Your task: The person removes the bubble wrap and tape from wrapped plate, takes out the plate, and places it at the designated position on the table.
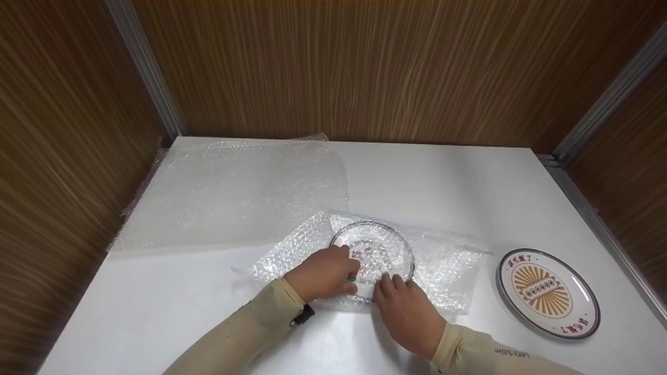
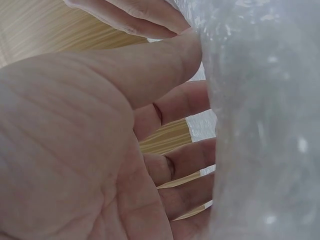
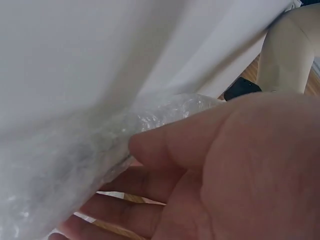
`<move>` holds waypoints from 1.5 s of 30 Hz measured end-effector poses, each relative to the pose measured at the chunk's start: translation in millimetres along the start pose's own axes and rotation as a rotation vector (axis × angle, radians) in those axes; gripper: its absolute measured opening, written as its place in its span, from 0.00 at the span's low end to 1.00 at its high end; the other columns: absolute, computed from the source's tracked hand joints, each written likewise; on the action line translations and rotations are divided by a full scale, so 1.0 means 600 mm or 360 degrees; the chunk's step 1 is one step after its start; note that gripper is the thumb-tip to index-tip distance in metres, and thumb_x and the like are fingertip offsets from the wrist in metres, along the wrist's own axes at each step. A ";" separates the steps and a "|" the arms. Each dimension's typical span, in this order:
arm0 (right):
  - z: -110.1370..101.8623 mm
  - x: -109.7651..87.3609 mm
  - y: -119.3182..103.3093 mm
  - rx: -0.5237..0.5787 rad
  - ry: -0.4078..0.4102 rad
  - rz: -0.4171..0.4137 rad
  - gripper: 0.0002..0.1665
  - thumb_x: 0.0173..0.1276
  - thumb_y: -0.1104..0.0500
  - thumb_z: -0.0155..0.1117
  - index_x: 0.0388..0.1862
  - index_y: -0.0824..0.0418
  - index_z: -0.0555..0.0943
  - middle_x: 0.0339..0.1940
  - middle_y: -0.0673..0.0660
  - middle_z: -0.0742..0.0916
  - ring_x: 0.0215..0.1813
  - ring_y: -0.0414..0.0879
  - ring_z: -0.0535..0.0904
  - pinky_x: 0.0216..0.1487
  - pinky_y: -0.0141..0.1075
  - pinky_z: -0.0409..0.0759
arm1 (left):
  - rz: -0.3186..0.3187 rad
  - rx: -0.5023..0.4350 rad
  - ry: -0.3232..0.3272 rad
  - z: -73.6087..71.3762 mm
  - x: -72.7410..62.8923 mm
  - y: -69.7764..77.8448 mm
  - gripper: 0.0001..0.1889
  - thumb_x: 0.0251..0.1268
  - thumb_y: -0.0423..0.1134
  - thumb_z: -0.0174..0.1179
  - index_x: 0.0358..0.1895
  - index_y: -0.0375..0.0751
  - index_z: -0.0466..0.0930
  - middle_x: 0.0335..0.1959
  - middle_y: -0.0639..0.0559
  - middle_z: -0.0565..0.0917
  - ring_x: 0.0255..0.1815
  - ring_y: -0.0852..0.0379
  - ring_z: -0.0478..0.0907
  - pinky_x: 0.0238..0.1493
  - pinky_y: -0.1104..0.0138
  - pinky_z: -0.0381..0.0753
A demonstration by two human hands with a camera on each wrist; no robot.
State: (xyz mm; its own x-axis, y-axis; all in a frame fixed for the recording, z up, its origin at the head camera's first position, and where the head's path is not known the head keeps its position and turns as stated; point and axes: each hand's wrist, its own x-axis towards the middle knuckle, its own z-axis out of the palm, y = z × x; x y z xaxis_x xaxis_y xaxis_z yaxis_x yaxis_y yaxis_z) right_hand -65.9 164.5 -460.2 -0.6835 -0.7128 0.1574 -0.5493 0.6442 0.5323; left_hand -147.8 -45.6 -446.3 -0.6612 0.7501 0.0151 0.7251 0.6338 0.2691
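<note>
A round dark-rimmed plate lies under clear bubble wrap near the table's front. My left hand is over the plate's left part, holding the wrap between thumb and fingers; in the left wrist view the fingertips disappear behind the wrap. At the front rim, my right hand grips the wrapped edge. The right wrist view shows the thumb on the near side of the wrap and the fingers partly hidden behind it.
A second plate, white with a dark rim and an orange sunburst, lies unwrapped at the right. A large flat sheet of bubble wrap covers the table's back left and overhangs its left edge. Wood-grain panels enclose the white table.
</note>
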 end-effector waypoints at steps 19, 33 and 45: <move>-0.018 0.022 -0.023 0.0178 0.0029 0.0178 0.25 0.72 0.42 0.59 0.43 0.64 0.83 0.36 0.58 0.80 0.37 0.53 0.76 0.35 0.44 0.77 | -0.0020 0.0010 -0.0005 0.008 0.002 0.001 0.08 0.59 0.45 0.72 0.34 0.46 0.85 0.33 0.54 0.77 0.32 0.59 0.71 0.32 0.67 0.74; -0.020 0.067 0.037 0.0086 0.0046 0.0094 0.27 0.61 0.48 0.71 0.54 0.64 0.84 0.59 0.64 0.84 0.60 0.58 0.80 0.63 0.49 0.76 | -0.0009 0.0068 0.0033 0.003 0.005 0.001 0.10 0.60 0.47 0.73 0.36 0.46 0.85 0.35 0.52 0.81 0.35 0.54 0.77 0.34 0.64 0.78; 0.048 0.144 0.152 0.0338 -0.0209 0.0221 0.28 0.66 0.61 0.62 0.65 0.69 0.78 0.65 0.70 0.80 0.65 0.65 0.76 0.70 0.58 0.70 | -0.0017 -0.0049 -0.0016 0.004 0.003 -0.003 0.09 0.61 0.47 0.72 0.37 0.48 0.87 0.35 0.57 0.79 0.35 0.59 0.73 0.37 0.67 0.76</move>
State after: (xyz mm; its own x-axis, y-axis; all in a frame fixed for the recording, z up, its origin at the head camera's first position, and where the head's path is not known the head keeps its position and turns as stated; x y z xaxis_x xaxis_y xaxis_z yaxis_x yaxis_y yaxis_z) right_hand -188.9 169.5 -421.9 -0.8080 -0.5806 0.1001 -0.5250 0.7866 0.3249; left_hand -149.9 -44.8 -448.8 -0.6668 0.7452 0.0025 0.7116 0.6358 0.2989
